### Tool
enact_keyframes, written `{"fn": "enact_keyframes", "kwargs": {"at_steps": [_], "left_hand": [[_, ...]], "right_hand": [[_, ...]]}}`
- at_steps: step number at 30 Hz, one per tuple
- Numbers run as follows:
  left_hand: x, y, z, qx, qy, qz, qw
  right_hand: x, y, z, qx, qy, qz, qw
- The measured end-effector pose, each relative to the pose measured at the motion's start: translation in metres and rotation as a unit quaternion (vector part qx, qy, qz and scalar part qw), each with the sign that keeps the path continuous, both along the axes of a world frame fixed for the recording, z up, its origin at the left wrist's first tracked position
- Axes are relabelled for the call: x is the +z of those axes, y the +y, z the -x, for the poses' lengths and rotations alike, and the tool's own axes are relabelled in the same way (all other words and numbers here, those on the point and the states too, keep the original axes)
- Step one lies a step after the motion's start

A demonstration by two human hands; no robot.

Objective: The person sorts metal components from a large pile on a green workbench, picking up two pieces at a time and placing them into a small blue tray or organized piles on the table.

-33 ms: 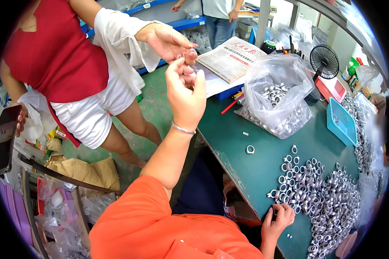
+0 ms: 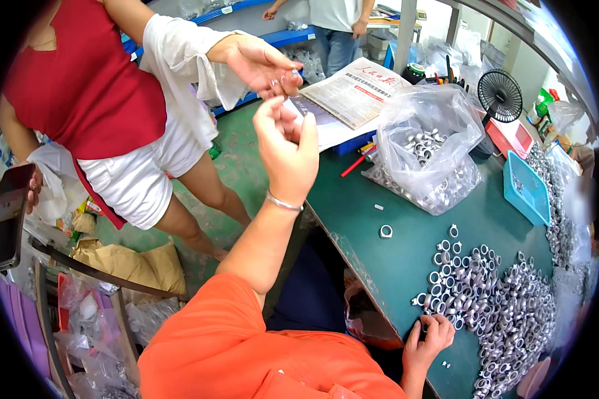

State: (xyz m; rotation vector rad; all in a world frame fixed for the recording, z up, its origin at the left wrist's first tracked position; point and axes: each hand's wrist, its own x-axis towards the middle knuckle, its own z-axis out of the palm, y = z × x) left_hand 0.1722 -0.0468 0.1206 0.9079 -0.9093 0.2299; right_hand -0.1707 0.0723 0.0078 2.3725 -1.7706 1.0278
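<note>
Hundreds of dull grey metal rings (image 2: 512, 306) heaped on the right side of the green table (image 2: 353, 219), with more in a clear plastic bag (image 2: 439, 193) farther back. Right hand (image 2: 434, 336) resting at the near left fringe of the heap, fingers bent downward; impossible to tell from above whether pinching anything. Left hand (image 2: 283, 153) raised off the table, close to a co-worker's hand (image 2: 263, 63), fingers loosely curled, thumb apart, nothing visible in the grasp; contact between fingertips unclear. Probably light one by one, stiff, hard to break, rather slippery along smooth bands, and likely to roll or hook onto neighbours. Best taken by the outer band between thumb and forefinger, clear of any raised head. No real long axis in so round a shape; headings mixed throughout the heap. Lone ring (image 2: 386, 237) between heap and left table edge, lying with hole upward. Outermost ring (image 2: 416, 301) just beyond the right hand, raised head apparently pointing left.
</note>
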Motion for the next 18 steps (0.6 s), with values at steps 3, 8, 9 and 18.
{"fn": "enact_keyframes", "kwargs": {"at_steps": [3, 8, 9, 18], "left_hand": [[-0.026, 0.016, 0.03, -0.036, -0.047, -0.075, 0.995], [-0.074, 0.048, 0.122, -0.251, -0.288, -0.312, 0.87], [-0.087, 0.051, 0.139, -0.265, -0.314, -0.33, 0.85], [-0.121, 0.064, 0.188, -0.347, -0.419, -0.373, 0.752]], "right_hand": [[0.001, 0.001, -0.002, 0.004, 0.001, -0.004, 1.0], [-0.003, -0.001, 0.003, 0.008, 0.002, 0.002, 1.0], [-0.004, -0.002, 0.004, 0.006, 0.0, 0.002, 1.0], [-0.011, -0.005, 0.008, -0.018, 0.01, -0.005, 1.0]]}}
